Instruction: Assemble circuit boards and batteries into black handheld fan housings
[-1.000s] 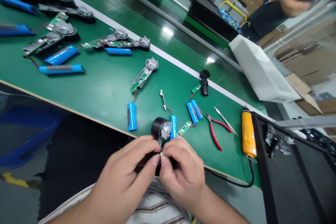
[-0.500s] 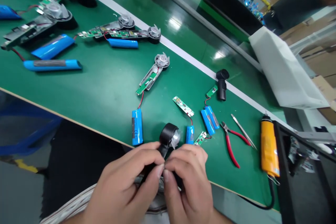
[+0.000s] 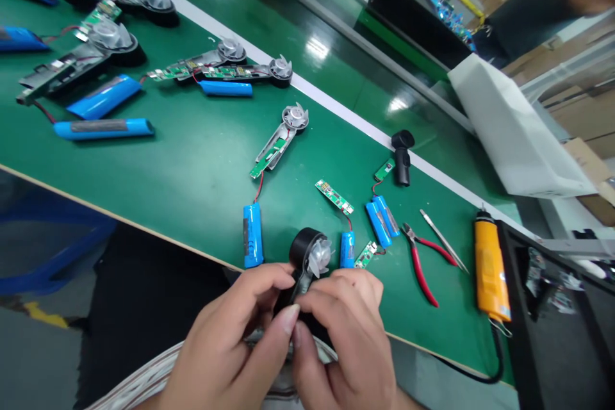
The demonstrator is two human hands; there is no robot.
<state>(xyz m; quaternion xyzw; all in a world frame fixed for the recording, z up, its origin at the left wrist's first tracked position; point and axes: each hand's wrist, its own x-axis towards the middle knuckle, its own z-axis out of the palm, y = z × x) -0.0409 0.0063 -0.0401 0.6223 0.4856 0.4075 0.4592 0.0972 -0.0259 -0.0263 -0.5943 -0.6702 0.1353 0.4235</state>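
Black plastic fan shell (image 3: 302,248) sits between the left hand (image 3: 235,333) and the right hand (image 3: 343,333), at the near edge of the green table (image 3: 192,160). Both hands' fingers are closed around its handle (image 3: 302,285); whether the meeting fingertips pinch something small, I cannot tell. Light, even pressure with the handle well braced should serve best, keeping off the blades (image 3: 319,259). Its long axis runs near to far, leaning right, blades at the far end, facing right.

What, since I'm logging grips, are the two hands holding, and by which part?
The left hand and right hand hold the black fan housing by its handle, below the round head; the fingers hide the exact contact points.
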